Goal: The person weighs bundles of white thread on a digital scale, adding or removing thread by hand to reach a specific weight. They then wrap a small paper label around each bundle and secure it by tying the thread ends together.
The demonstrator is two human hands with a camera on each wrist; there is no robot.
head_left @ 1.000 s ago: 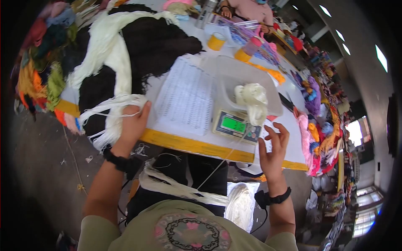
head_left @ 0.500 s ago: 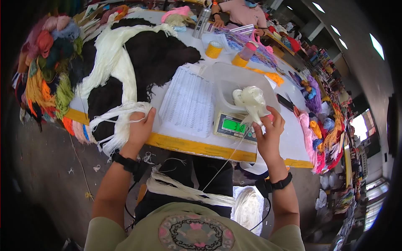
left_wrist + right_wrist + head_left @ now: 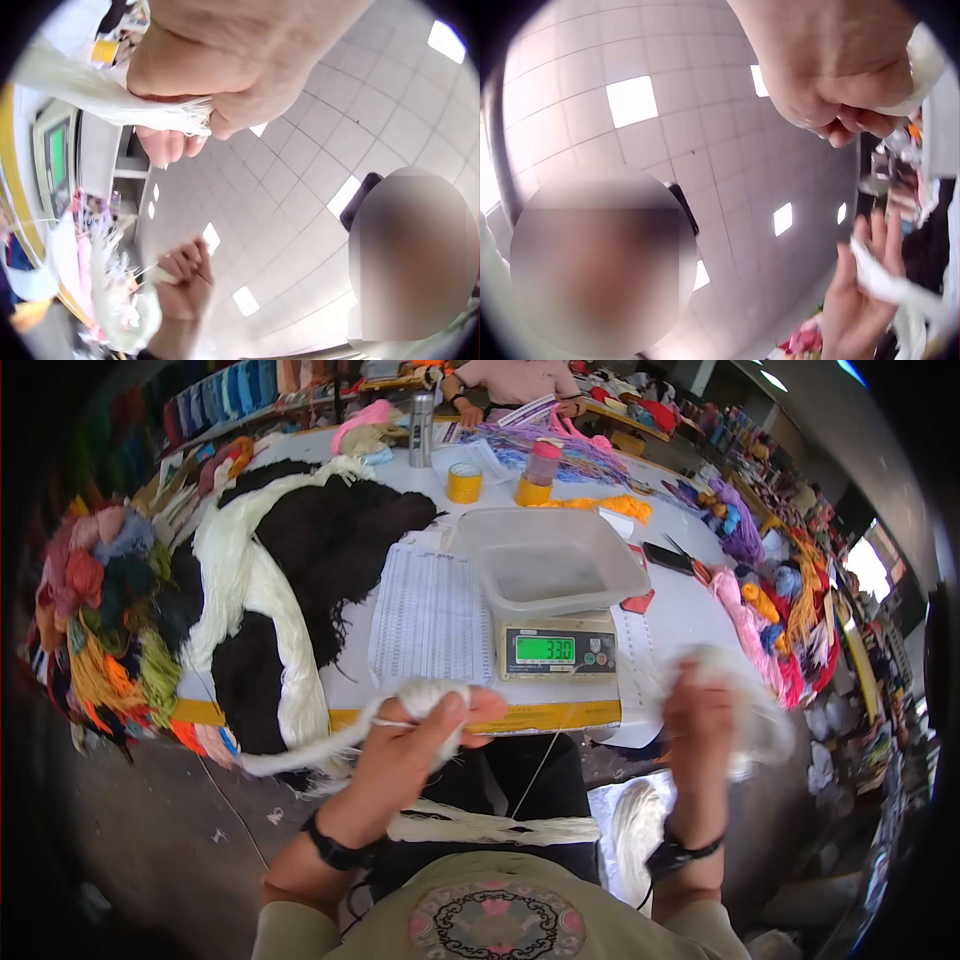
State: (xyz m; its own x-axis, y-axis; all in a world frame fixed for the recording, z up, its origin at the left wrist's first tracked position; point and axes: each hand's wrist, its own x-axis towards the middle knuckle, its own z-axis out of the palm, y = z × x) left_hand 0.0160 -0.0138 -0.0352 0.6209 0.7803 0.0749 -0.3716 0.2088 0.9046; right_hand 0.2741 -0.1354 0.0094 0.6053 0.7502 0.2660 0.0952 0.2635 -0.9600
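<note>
My left hand (image 3: 400, 750) is over the table's front edge and grips a hank of white yarn (image 3: 437, 698), its strands trailing left. In the left wrist view that yarn (image 3: 82, 82) runs under the curled fingers. On the right, my blurred right hand (image 3: 698, 725) holds a skein of white yarn (image 3: 762, 725) that hangs beside the wrist. Between the hands stands a digital scale (image 3: 520, 667) reading 33.0, with a clear plastic tub (image 3: 485, 585) on top. A thin strand slants down in front of the table toward more white yarn (image 3: 450, 825) across my lap.
Dark yarn (image 3: 345, 530) lies on the table's left under a long white hank (image 3: 265, 575). A printed sheet (image 3: 425, 610) is left of the scale. A black phone (image 3: 667, 557), scissors (image 3: 690, 552) and coloured yarns (image 3: 765, 635) lie right. Another person (image 3: 515, 385) sits across the table.
The white skein has left the tub, lifted out to the right by my right hand. My left hand has come right with its yarn, toward the middle. The scale display now shows 33.0.
</note>
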